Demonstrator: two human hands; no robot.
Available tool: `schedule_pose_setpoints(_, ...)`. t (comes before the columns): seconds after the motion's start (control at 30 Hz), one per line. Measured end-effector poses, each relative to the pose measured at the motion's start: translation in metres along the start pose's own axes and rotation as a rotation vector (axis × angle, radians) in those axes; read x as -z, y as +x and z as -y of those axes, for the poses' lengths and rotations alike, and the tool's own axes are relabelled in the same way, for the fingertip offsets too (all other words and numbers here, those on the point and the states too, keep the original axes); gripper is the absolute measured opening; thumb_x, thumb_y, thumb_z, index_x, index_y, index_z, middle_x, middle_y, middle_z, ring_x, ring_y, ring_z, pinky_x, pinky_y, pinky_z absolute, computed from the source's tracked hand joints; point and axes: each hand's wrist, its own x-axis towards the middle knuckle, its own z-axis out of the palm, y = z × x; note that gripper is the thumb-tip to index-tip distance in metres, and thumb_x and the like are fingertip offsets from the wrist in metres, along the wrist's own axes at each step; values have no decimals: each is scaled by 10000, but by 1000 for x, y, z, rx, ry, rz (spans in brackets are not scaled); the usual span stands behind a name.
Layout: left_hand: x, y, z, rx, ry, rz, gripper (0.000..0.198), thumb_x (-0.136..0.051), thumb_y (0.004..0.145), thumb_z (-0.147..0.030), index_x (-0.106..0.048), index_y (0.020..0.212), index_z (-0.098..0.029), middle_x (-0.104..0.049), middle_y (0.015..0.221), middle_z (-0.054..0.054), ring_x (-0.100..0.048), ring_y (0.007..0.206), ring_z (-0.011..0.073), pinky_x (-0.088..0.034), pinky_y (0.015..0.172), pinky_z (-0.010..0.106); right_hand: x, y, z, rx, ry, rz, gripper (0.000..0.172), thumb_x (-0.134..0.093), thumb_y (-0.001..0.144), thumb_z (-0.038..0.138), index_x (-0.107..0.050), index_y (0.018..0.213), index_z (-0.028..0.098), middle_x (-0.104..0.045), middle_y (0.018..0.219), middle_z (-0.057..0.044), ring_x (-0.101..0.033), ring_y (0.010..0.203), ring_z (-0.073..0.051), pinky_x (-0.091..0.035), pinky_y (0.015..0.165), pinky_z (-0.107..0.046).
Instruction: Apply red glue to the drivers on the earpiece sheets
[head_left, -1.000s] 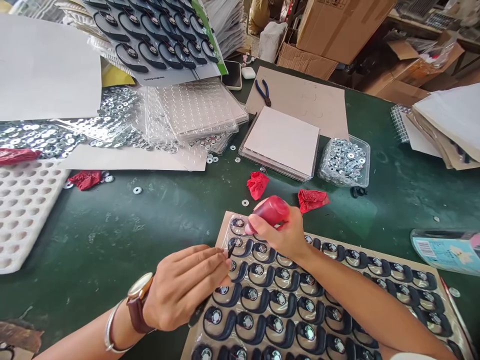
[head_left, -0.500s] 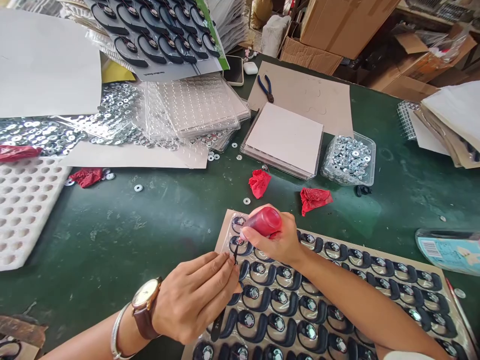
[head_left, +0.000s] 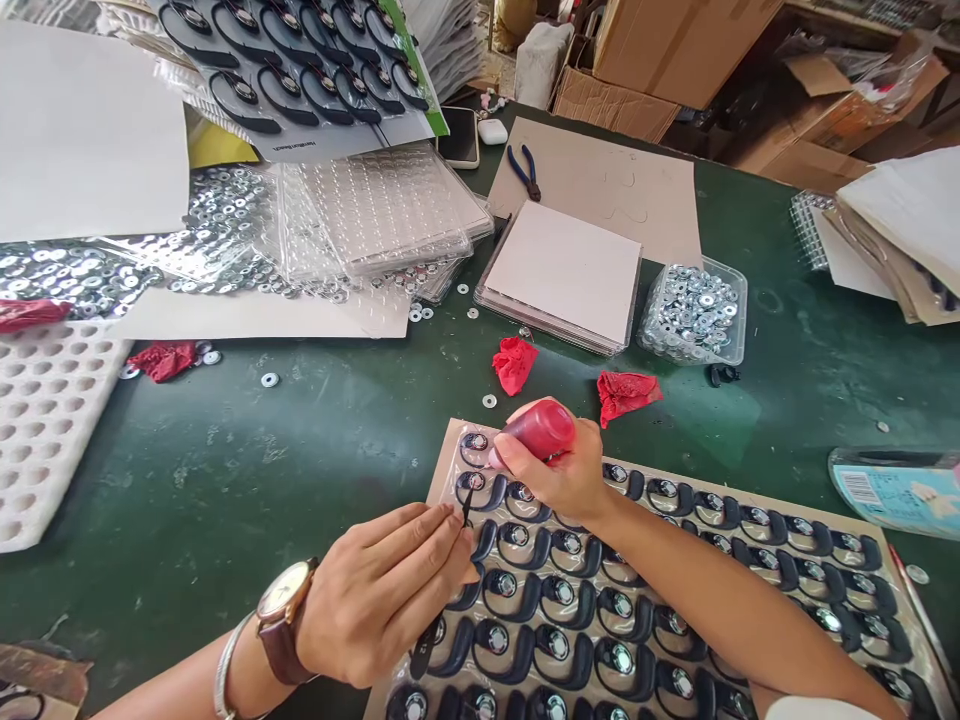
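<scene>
1. We count two bare hands at work, one bottle, one slim tool and one large card of many pieces, too covered by the right arm to number fully.
2. Around them we count four crumpled red scraps [head_left: 628,398], one pair of blue-handled pliers [head_left: 519,168] and one clear plastic tub [head_left: 738,325] heaped with silver washers [head_left: 697,305].
3. The left hand [head_left: 386,590] has its grip closed round a slim black tweezers-like tool [head_left: 468,508], whose dark tip points to a silver disc in the second row of the leftmost column; we cannot tell whether it touches.
4. The right hand [head_left: 564,470] has its grip wrapped around a translucent red squeeze bottle [head_left: 541,428], tilted base-up above the card's far left corner, pale narrow end downward.
5. Beneath both hands we see brown cardboard [head_left: 448,465] under clear plastic, bearing rows of glossy black curved pieces [head_left: 583,660], each visible centre round and silver.
6. We find the surface [head_left: 225,480] dark green and scuffed; a white dimpled tray [head_left: 64,492] lies at left, and clear ridged plastic sheets [head_left: 397,215] are stacked farther back.
7. Beyond the far edge, we see brown cardboard boxes [head_left: 675,40] crowding the room.
</scene>
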Motion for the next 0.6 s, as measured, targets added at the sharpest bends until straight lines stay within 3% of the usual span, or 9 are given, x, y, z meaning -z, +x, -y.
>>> schedule_pose_setpoints(0.33,-3,-6,-1,45,-27,-32,244,-517,926,-129,-661,1111,-63,-735,1050,111,-689,1045,227,-592,933,347,-4,2,0,14,-12,51,222,-686,788,405,-622,722,203,-678,607,-4,-619,522,-139,-513,560,-268)
schedule_pose_setpoints(0.6,6,7,4,49,-71,-20,212,-508,928,-123,-685,1026,-60,-752,968,110,-723,919,224,-615,802,335,4,2,2,-12,-89,112,302,-634,835,444,-598,638,217,-641,547,-8,-611,506,-148,-501,560,-280)
